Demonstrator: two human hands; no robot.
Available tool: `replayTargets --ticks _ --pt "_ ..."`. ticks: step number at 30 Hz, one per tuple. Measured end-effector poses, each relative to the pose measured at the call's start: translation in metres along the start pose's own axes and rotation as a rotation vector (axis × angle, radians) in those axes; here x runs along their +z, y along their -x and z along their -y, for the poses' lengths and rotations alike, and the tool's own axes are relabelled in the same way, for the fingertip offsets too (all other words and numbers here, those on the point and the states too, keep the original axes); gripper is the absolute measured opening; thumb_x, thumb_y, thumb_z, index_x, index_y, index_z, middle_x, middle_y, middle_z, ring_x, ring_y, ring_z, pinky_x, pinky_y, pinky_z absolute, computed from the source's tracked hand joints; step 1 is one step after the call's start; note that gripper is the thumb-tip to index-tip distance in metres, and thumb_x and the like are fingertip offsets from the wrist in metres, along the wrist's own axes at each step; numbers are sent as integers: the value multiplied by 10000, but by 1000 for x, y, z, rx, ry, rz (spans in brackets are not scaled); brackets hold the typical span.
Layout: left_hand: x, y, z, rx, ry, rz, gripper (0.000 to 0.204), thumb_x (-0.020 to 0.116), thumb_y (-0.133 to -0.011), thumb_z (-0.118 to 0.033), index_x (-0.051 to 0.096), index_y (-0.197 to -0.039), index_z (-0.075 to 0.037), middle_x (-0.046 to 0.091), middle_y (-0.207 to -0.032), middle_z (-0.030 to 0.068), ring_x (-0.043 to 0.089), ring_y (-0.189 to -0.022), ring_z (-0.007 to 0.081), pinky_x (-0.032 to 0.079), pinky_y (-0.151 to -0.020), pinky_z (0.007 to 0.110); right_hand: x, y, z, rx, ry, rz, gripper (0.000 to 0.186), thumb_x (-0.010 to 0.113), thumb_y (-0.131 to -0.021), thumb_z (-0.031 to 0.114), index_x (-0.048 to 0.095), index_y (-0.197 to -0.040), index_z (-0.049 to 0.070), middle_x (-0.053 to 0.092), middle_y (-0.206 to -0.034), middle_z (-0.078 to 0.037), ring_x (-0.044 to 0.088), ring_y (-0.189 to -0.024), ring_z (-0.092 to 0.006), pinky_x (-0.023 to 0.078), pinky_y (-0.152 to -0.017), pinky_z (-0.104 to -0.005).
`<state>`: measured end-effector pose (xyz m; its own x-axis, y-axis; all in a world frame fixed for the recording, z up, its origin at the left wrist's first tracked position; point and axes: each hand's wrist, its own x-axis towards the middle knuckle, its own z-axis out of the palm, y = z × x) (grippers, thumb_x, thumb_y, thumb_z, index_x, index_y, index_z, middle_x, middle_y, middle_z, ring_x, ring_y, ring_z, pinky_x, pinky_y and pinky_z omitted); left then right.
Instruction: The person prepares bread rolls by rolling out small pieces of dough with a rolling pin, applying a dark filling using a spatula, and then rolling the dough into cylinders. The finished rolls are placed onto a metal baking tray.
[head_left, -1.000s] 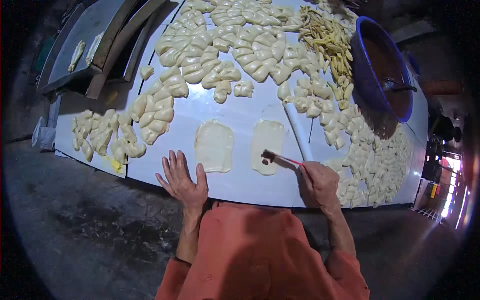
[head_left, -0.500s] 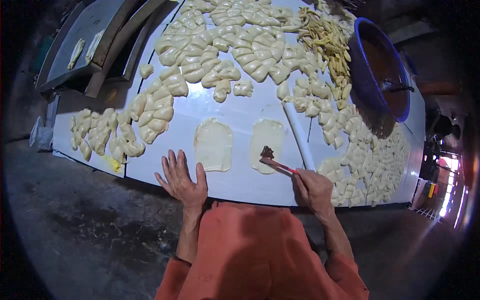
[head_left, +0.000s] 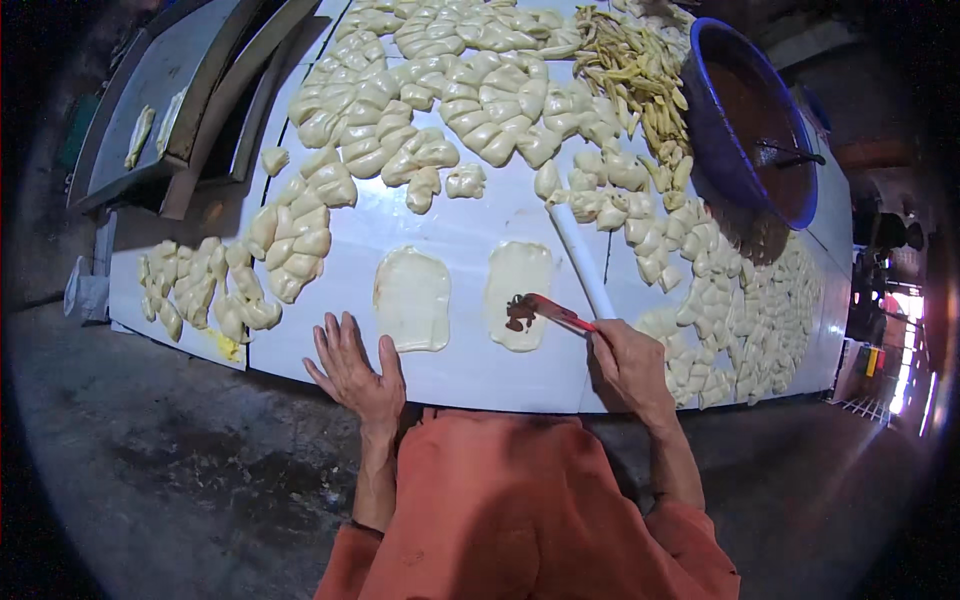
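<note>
My left hand (head_left: pixel 360 372) lies spread on the white table (head_left: pixel 480 380), just below a flattened dough piece (head_left: pixel 411 298). My right hand (head_left: pixel 627 365) grips a red-handled spreader (head_left: pixel 560 315), its tip in a small dark brown smear (head_left: pixel 518 318) on a second flat dough piece (head_left: pixel 500 275) to the right. A white rolling pin (head_left: pixel 580 258) lies slanted beside that piece, close above my right hand.
Many shaped dough pieces (head_left: pixel 490 105) cover the back and both sides. A pile of thin yellowish strips (head_left: pixel 625 75) lies beside a blue basin (head_left: pixel 700 120) of brown contents at back right. Metal trays (head_left: pixel 140 120), one holding two pale pieces, stand at back left.
The spreader in my right hand has shifted about on the right dough piece, and the brown smear has broadened slightly. My left hand stays resting on the table.
</note>
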<state>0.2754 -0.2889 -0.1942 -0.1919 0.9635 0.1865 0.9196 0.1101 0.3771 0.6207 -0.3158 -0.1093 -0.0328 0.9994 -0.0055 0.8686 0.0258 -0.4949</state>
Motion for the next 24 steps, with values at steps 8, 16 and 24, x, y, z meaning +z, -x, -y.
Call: replayTargets --ticks 8,16,24 --pt "-6 -3 -3 33 -79 37 603 593 -1000 -362 484 -1497 -38 441 -1578 194 333 -1503 403 131 -1200 649 -74 -34 -31 660 -1168 16 144 604 -992 116 653 -1080 13 609 -715 -19 524 -545 -60 409 -495 -218" --pt "2 6 9 -28 -214 35 582 498 -1052 -369 447 -1523 -31 406 -1605 182 299 -1524 383 121 -1217 622 -219 -121 -166 455 -558 -439 294 695 -979 248 722 -1116 -12 682 -777 -30 611 -627 -81 457 -541 -257" --pt "-1 0 5 -73 -271 129 558 467 -1068 -343 408 -1541 -53 371 -1623 172 268 -1535 370 132 -1226 603 -221 -184 -256 283 309 19 305 758 -855 302 789 -1063 82 765 -1029 -133 716 -954 -363 544 -844 -445"
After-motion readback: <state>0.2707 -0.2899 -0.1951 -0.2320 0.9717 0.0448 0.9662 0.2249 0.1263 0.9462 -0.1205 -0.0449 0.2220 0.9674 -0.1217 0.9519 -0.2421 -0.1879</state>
